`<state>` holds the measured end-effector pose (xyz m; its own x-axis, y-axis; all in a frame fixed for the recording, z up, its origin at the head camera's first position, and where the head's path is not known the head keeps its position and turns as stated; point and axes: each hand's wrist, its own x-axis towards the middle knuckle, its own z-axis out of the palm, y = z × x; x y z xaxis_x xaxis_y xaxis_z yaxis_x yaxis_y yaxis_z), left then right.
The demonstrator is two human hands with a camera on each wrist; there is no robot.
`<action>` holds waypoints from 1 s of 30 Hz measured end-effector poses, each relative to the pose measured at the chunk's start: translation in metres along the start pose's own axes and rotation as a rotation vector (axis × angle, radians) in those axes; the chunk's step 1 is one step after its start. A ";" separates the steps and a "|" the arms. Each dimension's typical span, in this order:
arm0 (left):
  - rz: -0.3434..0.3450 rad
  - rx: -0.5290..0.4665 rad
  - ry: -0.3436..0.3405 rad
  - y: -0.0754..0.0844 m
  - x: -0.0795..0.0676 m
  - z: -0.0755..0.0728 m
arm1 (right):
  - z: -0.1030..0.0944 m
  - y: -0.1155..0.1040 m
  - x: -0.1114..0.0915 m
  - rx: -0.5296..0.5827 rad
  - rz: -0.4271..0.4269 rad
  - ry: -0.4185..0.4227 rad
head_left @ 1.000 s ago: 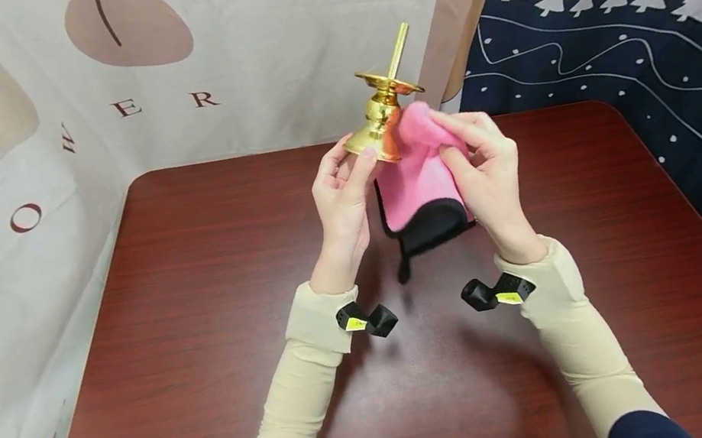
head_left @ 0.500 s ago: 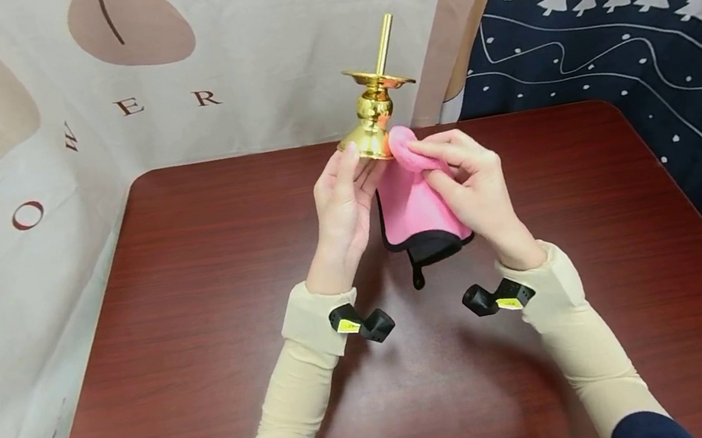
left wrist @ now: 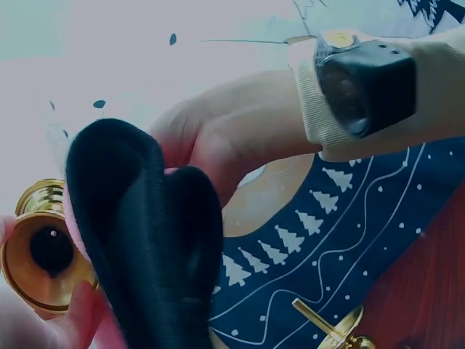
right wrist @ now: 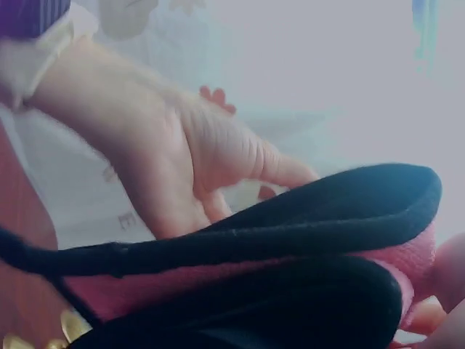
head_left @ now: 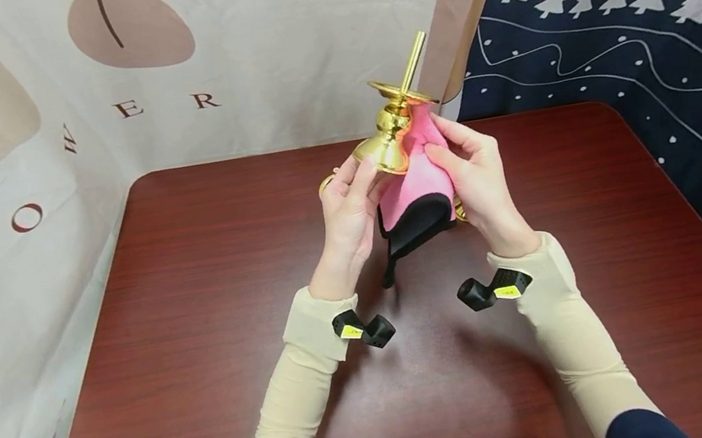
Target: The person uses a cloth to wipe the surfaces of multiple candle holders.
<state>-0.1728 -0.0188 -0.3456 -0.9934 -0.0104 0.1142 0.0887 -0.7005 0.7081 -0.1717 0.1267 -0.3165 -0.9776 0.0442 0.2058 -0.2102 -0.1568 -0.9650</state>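
My left hand (head_left: 345, 214) grips a shiny gold candlestick (head_left: 386, 145) by its flared base. The candlestick leans to the right, with its dish and thin rod at the top. In the left wrist view the hollow underside of its base (left wrist: 45, 292) faces the camera. My right hand (head_left: 481, 170) pinches a pink cloth (head_left: 416, 175) with a black border and presses it against the stem just under the dish. The cloth's black end (left wrist: 145, 247) hangs down and, in the left wrist view, covers part of the right hand.
Gold metal pieces show behind the hands, one (head_left: 460, 209) by the right palm and one (head_left: 327, 183) left of the left fingers. In the left wrist view, a second gold candlestick (left wrist: 340, 333) appears at the lower right. A reddish-brown table (head_left: 209, 289) lies below; printed cloths hang behind.
The candlestick has swung from more upright to a rightward lean and come slightly lower. The cloth has gone from the base up to beneath the dish. Gold pieces behind the hands have become visible.
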 end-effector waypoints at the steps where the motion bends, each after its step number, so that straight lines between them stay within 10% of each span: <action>1: 0.008 0.005 0.003 0.000 0.000 0.000 | -0.001 0.000 0.000 -0.044 0.000 -0.027; 8: 0.034 -0.006 0.088 0.002 0.003 -0.004 | -0.012 -0.001 -0.002 -0.305 -0.010 -0.223; 19: 0.262 0.219 0.101 -0.006 0.002 -0.005 | 0.003 0.000 -0.008 -0.241 -0.476 0.000; 30: 0.437 0.226 0.068 -0.006 0.001 -0.009 | -0.011 0.006 -0.012 -0.433 -0.434 -0.213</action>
<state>-0.1745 -0.0215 -0.3563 -0.8618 -0.3199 0.3937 0.5037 -0.4482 0.7385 -0.1612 0.1362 -0.3264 -0.7949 -0.1896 0.5764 -0.6068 0.2450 -0.7562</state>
